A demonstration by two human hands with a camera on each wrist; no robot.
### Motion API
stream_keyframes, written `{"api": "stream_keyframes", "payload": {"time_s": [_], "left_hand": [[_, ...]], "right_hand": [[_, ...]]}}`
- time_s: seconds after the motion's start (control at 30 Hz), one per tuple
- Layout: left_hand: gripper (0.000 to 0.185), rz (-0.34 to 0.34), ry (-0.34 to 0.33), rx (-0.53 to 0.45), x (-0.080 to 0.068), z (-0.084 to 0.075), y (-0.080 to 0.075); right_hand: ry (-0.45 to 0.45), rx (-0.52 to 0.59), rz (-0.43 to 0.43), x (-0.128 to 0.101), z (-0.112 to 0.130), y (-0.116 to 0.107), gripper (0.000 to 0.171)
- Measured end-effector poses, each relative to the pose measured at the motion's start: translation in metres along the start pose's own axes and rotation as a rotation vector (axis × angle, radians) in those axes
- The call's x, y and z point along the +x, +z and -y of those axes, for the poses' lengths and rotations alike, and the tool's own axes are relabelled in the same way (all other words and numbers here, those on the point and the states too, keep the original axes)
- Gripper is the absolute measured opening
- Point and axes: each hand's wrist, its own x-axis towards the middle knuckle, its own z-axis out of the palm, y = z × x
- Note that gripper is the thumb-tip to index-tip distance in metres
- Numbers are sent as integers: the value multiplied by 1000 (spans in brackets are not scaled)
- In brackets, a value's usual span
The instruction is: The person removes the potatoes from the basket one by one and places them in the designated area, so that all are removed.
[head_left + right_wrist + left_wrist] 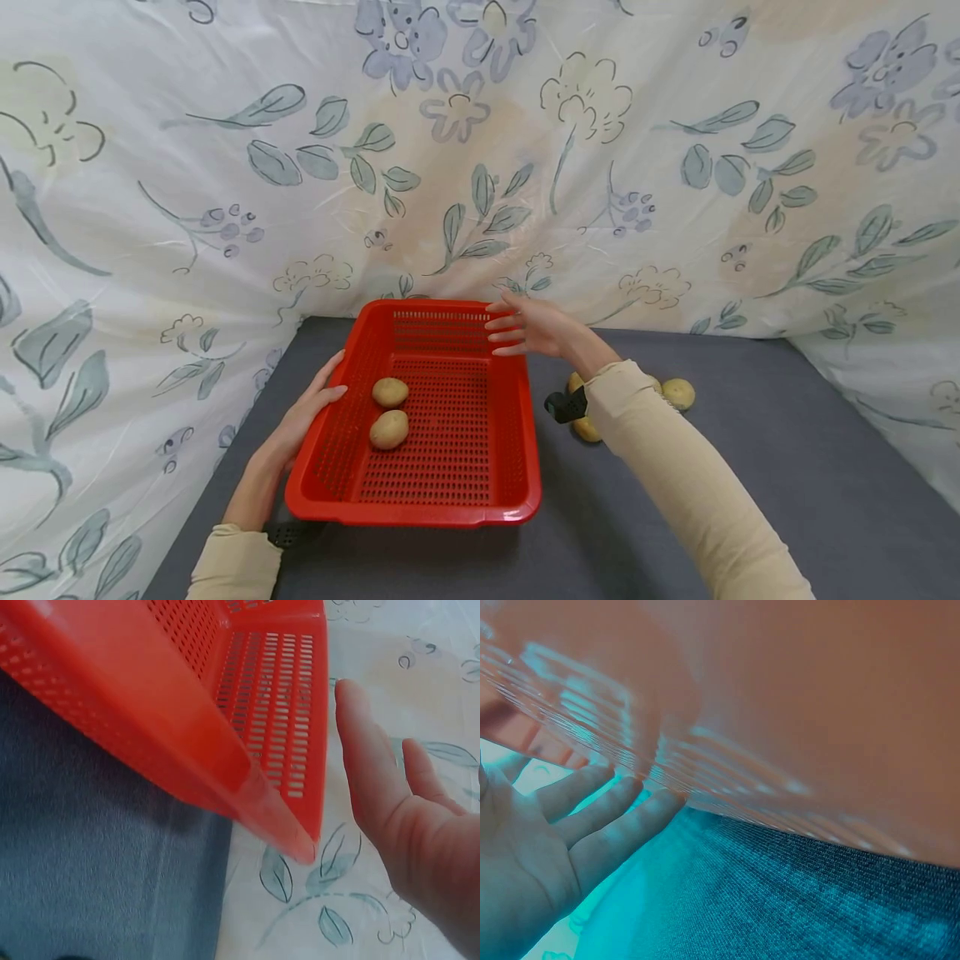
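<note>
A red perforated plastic basket [450, 471] stands before me in the head view, with two potatoes [389, 429] on the left of its floor. Along the basket's left wall lies my left hand [300, 417], its thumb at the rim. The left wrist view shows that hand's fingers [622, 832] extended, tips touching the basket's outer side. At the far right corner is my right hand [536, 323], fingers spread and fairly straight. In the right wrist view a gap separates the right hand [412, 817] from the basket rim [255, 787]; it holds nothing.
Several more potatoes [678, 394] lie on the dark grey tabletop [750, 467] right of the basket, partly hidden by my right forearm. A floral cloth [480, 167] hangs behind the table and along its sides.
</note>
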Motion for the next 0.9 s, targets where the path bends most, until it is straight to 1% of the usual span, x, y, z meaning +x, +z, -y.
{"api": "stream_keyframes", "payload": {"time_s": [0.33,0.47,0.73,0.9], "left_hand": [[63,-11,-10,11,2,1,3],[63,-13,-9,13,2,1,4],[62,-20,-4,20,2,1,4],[62,-24,-3,24,4,0,6]], "right_hand": [[-6,-4,-10,15,-4,11,56],[7,16,-9,19,-4,16,55],[26,30,-18,29,-6,33,55],[38,33,-20,37,-11,40,55]]}}
